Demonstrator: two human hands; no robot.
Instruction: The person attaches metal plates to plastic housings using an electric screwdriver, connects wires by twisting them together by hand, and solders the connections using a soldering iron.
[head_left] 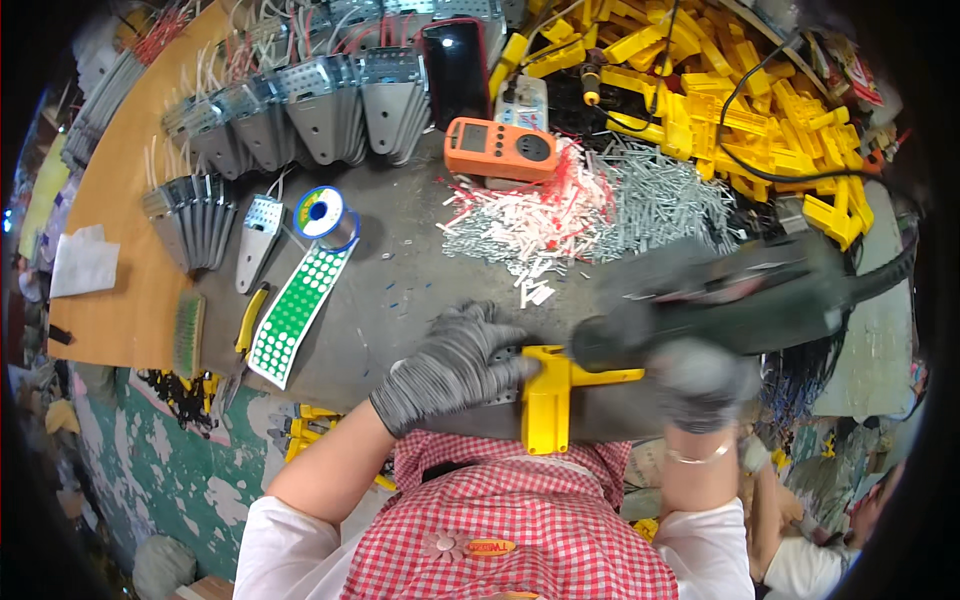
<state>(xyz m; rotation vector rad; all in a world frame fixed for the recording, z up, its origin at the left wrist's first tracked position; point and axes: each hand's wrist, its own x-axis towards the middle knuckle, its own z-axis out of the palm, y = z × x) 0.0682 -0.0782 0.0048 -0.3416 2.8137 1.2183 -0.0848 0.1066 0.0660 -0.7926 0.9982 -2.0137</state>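
Gap between dotted sheet (300, 318) and parts heap (560, 212); power tool (725, 318) an obstacle rightward.

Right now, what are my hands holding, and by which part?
Your left hand holds the yellow plastic piece by its left edge. Your right hand is blurred against the dark green power tool; its grip cannot be told.

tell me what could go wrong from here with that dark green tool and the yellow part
The left hand is close to the nose of the dark green tool, so a slip might catch it. The yellow part seems to jut past the near edge of the table and could tip. A sideways swing might scatter the loose screws.
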